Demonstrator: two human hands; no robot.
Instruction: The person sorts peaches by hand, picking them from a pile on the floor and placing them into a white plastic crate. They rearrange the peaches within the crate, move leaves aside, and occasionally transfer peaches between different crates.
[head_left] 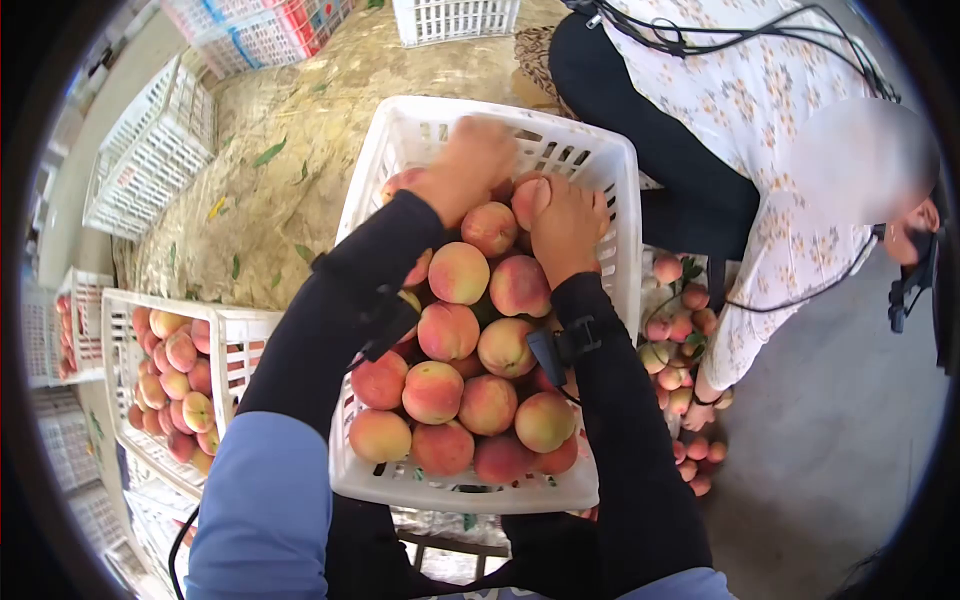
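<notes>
A white plastic crate (618, 200) stands in front of me, with several red and yellow peaches (459, 273) piled in it. My left hand (478, 165) is over the far left part of the crate, above the peaches there; motion blurs its fingers. Just to its right, my right hand (568, 228) has its fingers curled at the far end of the pile. Its thumb lies against a held peach (527, 203). Part of that peach is hidden behind the hand.
Left of me is another crate of peaches (172, 375). White crates (150, 150) stand farther off on a brownish ground sheet (290, 130). On the right, a person in a floral top (790, 260) reaches toward loose peaches (680, 340) beside my crate.
</notes>
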